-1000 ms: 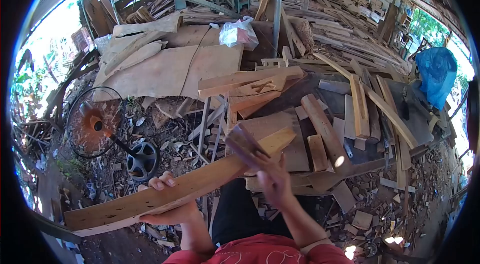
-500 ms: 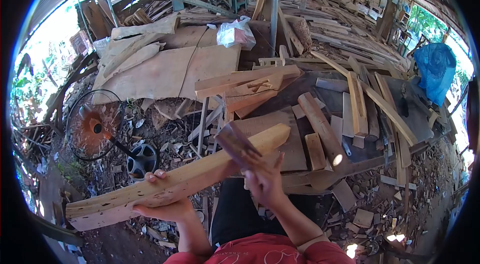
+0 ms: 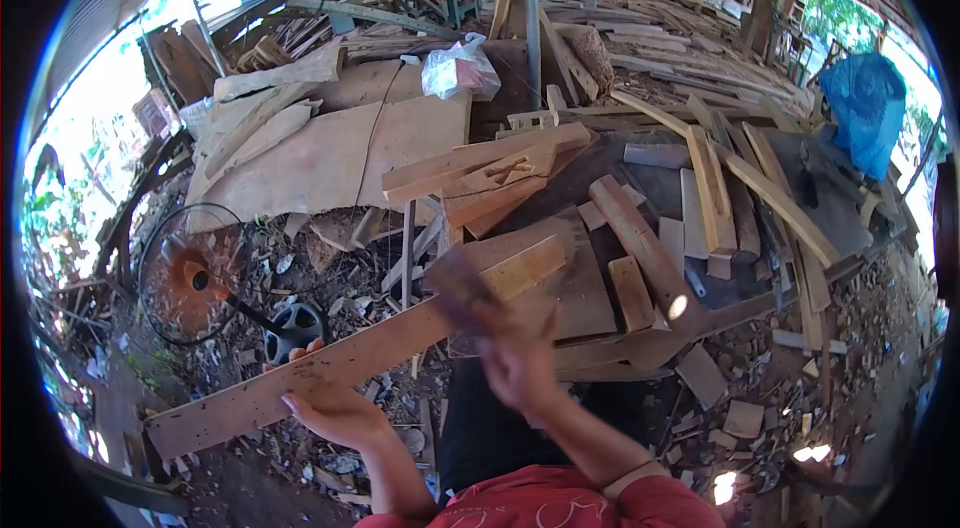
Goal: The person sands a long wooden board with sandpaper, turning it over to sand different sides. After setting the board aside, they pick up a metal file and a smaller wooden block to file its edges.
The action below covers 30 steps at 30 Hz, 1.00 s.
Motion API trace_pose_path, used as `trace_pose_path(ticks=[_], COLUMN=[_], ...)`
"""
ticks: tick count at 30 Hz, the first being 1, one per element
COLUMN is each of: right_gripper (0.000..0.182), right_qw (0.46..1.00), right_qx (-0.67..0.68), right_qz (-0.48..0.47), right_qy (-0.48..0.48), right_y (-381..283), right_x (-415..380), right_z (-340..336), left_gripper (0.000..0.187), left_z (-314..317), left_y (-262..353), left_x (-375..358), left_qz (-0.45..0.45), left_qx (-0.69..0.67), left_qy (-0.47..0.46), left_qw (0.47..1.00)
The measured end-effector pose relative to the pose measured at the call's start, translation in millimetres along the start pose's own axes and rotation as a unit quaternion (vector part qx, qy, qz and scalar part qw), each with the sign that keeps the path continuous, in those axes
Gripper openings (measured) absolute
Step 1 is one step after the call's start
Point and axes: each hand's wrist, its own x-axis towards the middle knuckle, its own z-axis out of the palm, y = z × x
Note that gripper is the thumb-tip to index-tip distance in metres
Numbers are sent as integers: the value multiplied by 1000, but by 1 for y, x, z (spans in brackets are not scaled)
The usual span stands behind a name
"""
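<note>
Head view: the left hand cups the plank snugly, wood jutting out both sides; the blurred right hand grips a dark block over its upper stretch. Beyond sits a plastic bag.

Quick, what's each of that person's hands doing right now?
Left hand: closed around the long wooden plank, holding it.
Right hand: blurred, but holding the dark block over the plank.
</note>
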Motion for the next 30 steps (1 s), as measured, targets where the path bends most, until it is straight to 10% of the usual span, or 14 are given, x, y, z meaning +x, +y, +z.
trace_pose_path(ticks=[5, 14, 17, 21, 23, 30], right_gripper=[17, 26, 27, 28, 27, 29], right_qw=[962, 998, 974, 967, 988, 983], right_qx=[-25, 1, 120, 122, -54, 8], right_qz=[246, -43, 192, 209, 83, -35], right_qy=[113, 40, 31, 76, 120, 180], right_y=[79, 12, 33, 41, 38, 51], right_x=[27, 4, 12, 22, 28, 29], right_z=[-17, 3, -6, -25, -28, -18], left_gripper=[59, 57, 59, 69, 82, 78], left_z=[10, -1, -8, -23, -20, -44], left_y=[1, 3, 4, 4, -2, -14], left_x=[-2, -3, -3, 8, 7, 9], left_qz=[50, 93, 42, 33, 39, 173], left_qx=[9, 165, 135, 62, 110, 18], left_qy=[65, 62, 72, -111, -49, -228], left_qw=[997, 980, 987, 991, 992, 958])
